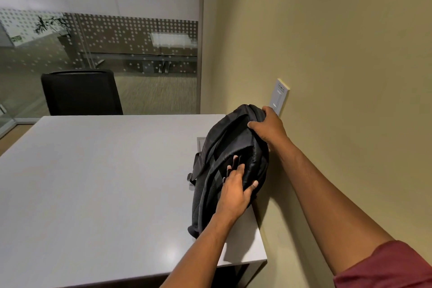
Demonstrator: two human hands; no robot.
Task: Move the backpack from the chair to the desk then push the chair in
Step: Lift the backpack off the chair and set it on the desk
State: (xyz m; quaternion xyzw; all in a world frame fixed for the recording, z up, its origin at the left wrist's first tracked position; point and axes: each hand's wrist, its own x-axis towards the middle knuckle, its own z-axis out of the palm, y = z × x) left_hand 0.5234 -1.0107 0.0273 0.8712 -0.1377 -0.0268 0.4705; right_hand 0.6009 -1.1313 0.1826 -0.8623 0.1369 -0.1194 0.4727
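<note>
A black backpack (230,147) lies on the right side of the grey desk (105,182), close to the yellow wall. My right hand (268,127) grips the far top end of the backpack. My left hand (236,188) rests on its near side, fingers spread over a strap and thumb hooked around the padded edge. A black chair (80,92) stands at the far side of the desk, its backrest showing above the desk edge. The chair that held the backpack is out of view.
A white wall switch plate (279,97) sits just behind the backpack on the yellow wall (339,54). A glass partition with a dotted band (117,37) closes the far side. A small grey cable hatch (201,144) is set into the desk beside the backpack.
</note>
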